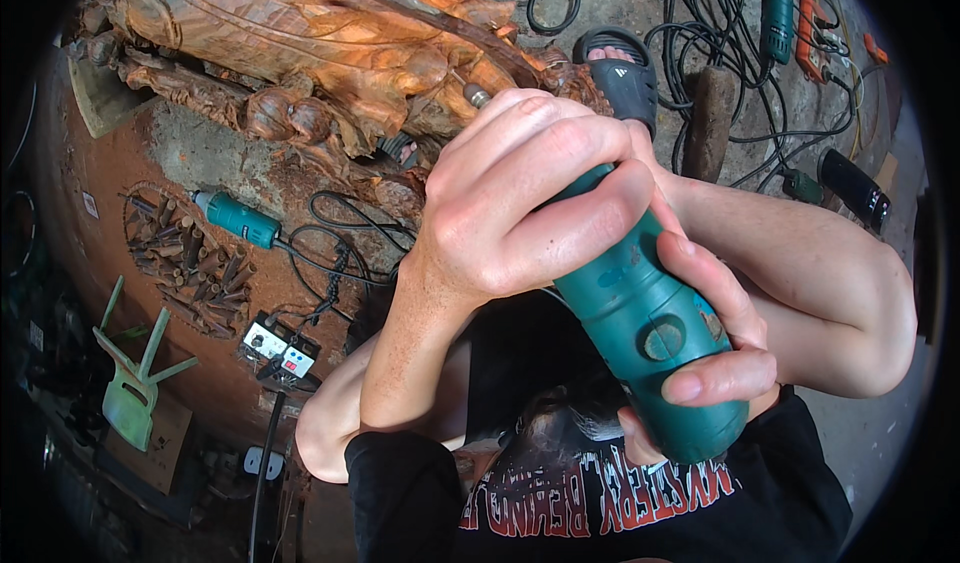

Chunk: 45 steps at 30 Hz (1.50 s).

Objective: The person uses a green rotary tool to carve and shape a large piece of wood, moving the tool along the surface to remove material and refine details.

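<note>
Left grip [535,188] and right grip [744,335] wrap the green rotary tool [640,313], its long axis slanting, nose [476,95] toward the carved wood [280,33].

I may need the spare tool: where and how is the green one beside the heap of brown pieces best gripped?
Probably around its green barrel, from above: it lies on its side, rounded body exposed. I'd avoid the pale nose at one end and the cord at the other. The left hand, wrapped around another green tool, is nearer.
</note>
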### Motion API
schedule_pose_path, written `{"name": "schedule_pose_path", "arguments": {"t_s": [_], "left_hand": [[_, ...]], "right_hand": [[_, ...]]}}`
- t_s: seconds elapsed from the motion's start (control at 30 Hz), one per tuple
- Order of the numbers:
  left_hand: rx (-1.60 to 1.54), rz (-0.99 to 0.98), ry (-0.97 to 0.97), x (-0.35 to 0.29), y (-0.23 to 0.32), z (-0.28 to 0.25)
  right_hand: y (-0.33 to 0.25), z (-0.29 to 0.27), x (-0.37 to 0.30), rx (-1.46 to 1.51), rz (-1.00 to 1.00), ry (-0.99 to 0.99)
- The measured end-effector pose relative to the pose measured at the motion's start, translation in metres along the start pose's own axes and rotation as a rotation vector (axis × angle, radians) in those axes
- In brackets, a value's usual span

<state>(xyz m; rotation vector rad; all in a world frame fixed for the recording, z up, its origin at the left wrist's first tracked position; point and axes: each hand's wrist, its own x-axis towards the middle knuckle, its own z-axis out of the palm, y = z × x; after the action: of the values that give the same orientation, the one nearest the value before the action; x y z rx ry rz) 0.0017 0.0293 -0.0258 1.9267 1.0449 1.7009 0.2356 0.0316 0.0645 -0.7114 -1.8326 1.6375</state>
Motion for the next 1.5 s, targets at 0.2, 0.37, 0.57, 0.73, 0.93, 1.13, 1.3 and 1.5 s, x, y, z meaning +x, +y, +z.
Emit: {"name": "schedule_pose_path", "arguments": {"t_s": [0.2,0.37,0.57,0.73,0.93,1.13,1.3,1.5], "left_hand": [[-0.022,-0.011,-0.005,0.0,0.002,-0.002],[0.009,-0.019,-0.007,0.001,0.004,-0.003],[0.031,-0.018,-0.061,0.002,0.007,-0.008],[0.062,-0.016,-0.067,0.004,0.009,-0.011],[0.058,-0.002,-0.072,0.003,0.007,-0.011],[0.079,-0.003,-0.053,0.004,0.009,-0.013],[0.118,0.01,-0.036,0.001,0.006,-0.008],[0.279,-0.006,0.062,0.002,0.015,0.01]], "right_hand": [[0.005,0.01,-0.004,0.054,-0.018,0.1],[0.01,0.015,-0.003,0.086,-0.021,0.149],[0.012,0.018,-0.005,0.115,-0.024,0.185],[0.012,0.02,-0.005,0.137,-0.025,0.2],[0.015,0.022,-0.005,0.163,-0.03,0.219],[0.017,0.024,-0.005,0.194,-0.035,0.227],[0.016,0.022,-0.005,0.225,-0.045,0.224],[0.014,0.004,-0.007,0.345,-0.031,0.144]]}}
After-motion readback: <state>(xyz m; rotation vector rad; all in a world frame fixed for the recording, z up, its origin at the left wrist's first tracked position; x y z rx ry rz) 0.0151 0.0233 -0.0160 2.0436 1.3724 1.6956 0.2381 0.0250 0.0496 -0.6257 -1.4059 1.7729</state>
